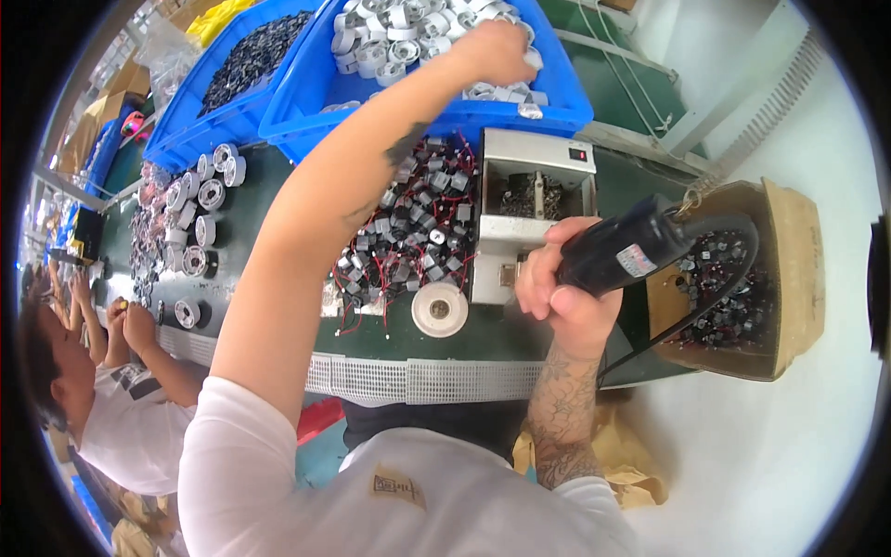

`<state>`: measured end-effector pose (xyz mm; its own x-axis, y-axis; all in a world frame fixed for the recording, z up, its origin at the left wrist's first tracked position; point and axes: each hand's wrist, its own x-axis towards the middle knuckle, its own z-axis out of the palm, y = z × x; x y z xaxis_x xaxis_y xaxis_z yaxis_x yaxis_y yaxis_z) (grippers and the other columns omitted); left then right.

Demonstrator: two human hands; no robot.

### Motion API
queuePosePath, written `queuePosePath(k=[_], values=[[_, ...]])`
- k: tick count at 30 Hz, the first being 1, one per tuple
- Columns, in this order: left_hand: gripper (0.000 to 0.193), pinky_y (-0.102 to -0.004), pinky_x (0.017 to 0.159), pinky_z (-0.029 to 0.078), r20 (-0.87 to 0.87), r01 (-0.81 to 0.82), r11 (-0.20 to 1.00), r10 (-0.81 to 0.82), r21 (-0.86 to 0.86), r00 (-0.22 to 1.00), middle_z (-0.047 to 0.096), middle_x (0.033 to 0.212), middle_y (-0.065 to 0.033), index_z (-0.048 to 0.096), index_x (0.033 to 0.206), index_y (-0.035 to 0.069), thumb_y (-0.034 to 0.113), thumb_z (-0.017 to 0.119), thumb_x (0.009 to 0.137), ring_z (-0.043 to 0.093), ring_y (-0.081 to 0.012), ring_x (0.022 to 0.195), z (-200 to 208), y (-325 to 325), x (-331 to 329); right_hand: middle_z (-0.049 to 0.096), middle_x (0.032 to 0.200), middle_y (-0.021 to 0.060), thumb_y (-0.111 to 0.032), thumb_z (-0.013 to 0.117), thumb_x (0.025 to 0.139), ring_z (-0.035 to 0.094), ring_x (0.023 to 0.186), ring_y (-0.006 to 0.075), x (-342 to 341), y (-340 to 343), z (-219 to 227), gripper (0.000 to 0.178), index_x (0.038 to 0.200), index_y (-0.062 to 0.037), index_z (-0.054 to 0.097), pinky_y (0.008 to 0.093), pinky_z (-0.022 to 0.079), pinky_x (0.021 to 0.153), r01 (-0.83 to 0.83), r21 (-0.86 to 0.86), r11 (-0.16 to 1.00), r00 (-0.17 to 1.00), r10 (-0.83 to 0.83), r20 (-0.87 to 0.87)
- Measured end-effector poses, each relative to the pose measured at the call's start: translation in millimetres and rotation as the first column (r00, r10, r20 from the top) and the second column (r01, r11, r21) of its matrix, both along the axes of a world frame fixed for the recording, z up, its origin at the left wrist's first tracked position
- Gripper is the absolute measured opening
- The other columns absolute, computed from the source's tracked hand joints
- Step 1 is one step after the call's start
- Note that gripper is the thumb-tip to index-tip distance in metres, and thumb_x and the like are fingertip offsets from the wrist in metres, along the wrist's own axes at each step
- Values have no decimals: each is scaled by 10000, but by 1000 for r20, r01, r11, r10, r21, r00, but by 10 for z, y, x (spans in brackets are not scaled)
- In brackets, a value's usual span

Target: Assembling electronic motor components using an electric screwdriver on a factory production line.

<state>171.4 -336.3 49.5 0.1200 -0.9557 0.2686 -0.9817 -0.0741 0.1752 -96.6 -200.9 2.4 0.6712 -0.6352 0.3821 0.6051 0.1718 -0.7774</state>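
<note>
My left arm stretches across the bench to a blue bin (288,125) of white round plastic housings (404,51). There my left hand (501,54) is among the housings with its fingers curled down; what they hold is hidden. My right hand (571,288) is wrapped round a black electric screwdriver (622,246) hanging from a coiled cord. The screwdriver's tip is hidden by the hand. Beside it stands a metal screw feeder (529,144) with small screws in its tray. A round white fixture (439,310) sits at the bench's near edge, apart from both hands.
Small motors (427,223) with red wires lie heaped between my left arm and the feeder. A cardboard box (789,278) of similar parts stands at right. Another blue bin (209,121) holds small black pieces. White housings (212,195) lie at left, near a co-worker (121,408).
</note>
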Motion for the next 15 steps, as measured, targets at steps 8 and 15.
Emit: queuePosePath(k=[8, 15], values=[[474, -391, 832, 501, -508, 196, 979, -200, -62, 837, 620, 1084, -134, 590, 1079, 23, 127, 805, 669, 619, -278, 917, 354, 2336, -605, 481, 631, 38, -184, 722, 772, 470, 473, 143, -69, -20, -17, 546, 1192, 23, 440, 297, 393, 423, -74, -37, 997, 994, 77, 76], [586, -414, 799, 450, -242, -17, 976, -37, -217, 969, 504, 1067, -153, 580, 1178, 61, 310, 803, 697, 494, -323, 935, -900, 2927, -1292, 491, 651, 34, -214, 715, 793, 478, 478, 139, -24, 33, 23, 565, 1209, 24, 416, 301, 404, 433, -184, -83, 979, 972, 194, 134]])
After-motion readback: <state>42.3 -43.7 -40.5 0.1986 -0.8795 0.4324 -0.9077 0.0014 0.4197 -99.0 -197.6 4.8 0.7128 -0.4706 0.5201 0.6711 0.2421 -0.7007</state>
